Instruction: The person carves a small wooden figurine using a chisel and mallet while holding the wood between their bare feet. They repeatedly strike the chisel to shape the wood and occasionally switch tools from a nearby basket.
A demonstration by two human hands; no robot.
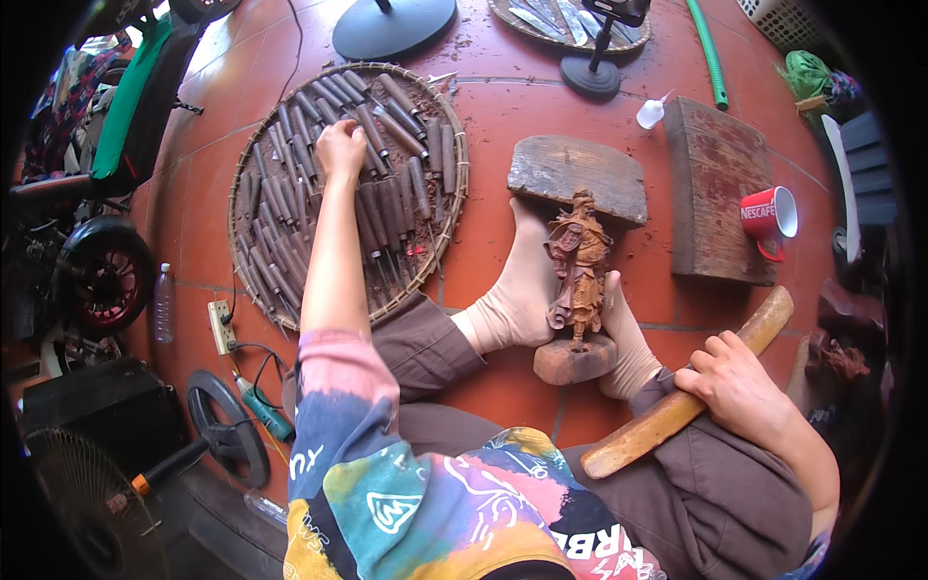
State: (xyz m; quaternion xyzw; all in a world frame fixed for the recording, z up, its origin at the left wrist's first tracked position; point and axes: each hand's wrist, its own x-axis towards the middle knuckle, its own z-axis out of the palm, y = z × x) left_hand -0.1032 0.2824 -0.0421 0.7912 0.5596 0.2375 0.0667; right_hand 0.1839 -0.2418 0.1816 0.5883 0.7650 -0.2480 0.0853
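Note:
My left hand reaches over a round woven tray packed with wood-handled carving tools. Its fingers are curled down among the handles; what they grip, if anything, is hidden. My right hand is wrapped round the middle of a long, slightly curved wooden club, which lies slantwise over my right thigh. Between my socked feet stands a carved wooden figure in robes, upright on a rough block base. Behind the figure sits a low, worn wooden block.
Right of the feet lie a thick wooden board, a red mug and a small white squeeze bottle. Another tray holds flat blades at the back. A green rotary tool, power strip and fan are at left.

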